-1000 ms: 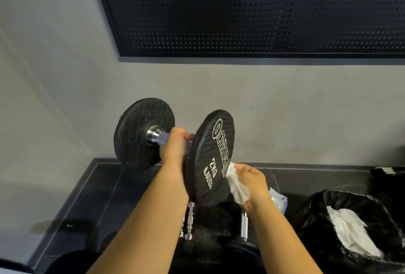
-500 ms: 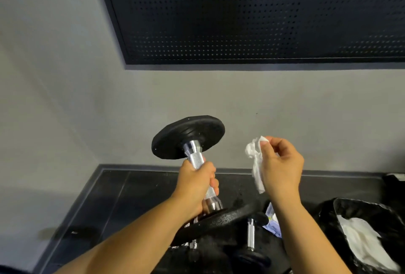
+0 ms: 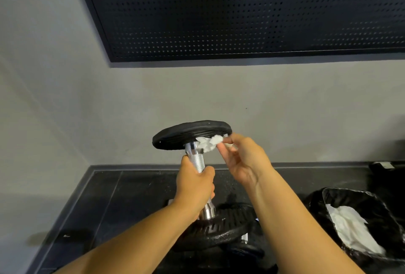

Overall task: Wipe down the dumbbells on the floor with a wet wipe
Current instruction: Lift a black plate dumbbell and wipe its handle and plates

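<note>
Black perforated panel (image 3: 241, 10) across upper wall; grey wall (image 3: 285, 109) below, black tiled floor (image 3: 122, 194) at its foot. Black bin bag (image 3: 315, 205), floor right, open, with crumpled white wipes (image 3: 348, 227) inside. Likely spent ones, so some cleaning probably done already.

Dumbbell (image 3: 195, 159), knurled steel handle (image 3: 197, 166) between black plates, lifted clear of floor and stood upright in mid-air, centre. Second dumbbell (image 3: 245, 250) lying on floor directly below, mostly hidden; cleaned or not, cannot tell.

Left hand (image 3: 195, 192) wrapped tight round lower handle, bearing the weight. Right hand (image 3: 243, 162) pinching wet wipe (image 3: 208, 144) between thumb and fingertips, remaining fingers loosely spread. Wipe bunched, pressed against underside of top plate (image 3: 190, 133), just beside handle collar.

Judged mid-task: inner face of top plate under treatment now. Handle, lower plate (image 3: 221, 230) and floor dumbbell unconfirmed, probably outstanding. Disposal of wipe into bag also left.
</note>
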A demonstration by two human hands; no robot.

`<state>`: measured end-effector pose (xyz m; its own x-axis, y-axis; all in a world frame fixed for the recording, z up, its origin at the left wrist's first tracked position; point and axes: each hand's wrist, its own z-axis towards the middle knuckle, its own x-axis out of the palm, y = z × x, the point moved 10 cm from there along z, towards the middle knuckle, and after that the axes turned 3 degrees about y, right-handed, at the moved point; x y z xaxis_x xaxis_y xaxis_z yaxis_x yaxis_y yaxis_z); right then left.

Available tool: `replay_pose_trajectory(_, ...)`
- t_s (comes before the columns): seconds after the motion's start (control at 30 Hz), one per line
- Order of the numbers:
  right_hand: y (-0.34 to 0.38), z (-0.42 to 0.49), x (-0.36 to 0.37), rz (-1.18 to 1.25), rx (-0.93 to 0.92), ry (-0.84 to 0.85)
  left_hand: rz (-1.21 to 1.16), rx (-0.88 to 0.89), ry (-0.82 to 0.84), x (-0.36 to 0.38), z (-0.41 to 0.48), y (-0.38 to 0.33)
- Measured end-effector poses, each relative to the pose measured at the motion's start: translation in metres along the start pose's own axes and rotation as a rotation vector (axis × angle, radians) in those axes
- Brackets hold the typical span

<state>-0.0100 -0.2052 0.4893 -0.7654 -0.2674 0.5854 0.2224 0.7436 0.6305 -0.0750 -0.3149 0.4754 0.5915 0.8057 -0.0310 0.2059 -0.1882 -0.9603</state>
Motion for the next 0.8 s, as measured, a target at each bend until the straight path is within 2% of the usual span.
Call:
replay_pose_trajectory(0.07, -0.005, 0.002, 0.004, 0.028, 0.033, 0.043, 0.012, 0.011, 0.001, 0.002, 0.000, -0.002)
replay_pose_trajectory(0.2, -0.013, 0.013, 0.002, 0.012, 0.068, 0.012, 0.052, 0.024, 0.017, 0.004, -0.001, -0.002)
replay_pose_trajectory(0.6, -0.054, 0.048, 0.008, -0.310, 0.230, 0.183, -0.043, -0.011, 0.218, 0.025, -0.013, -0.003)
replay_pose_trajectory(0.8, -0.035, 0.044, -0.004, -0.154, 0.147, 0.120, 0.028, 0.001, 0.226, 0.029, -0.010, -0.004)
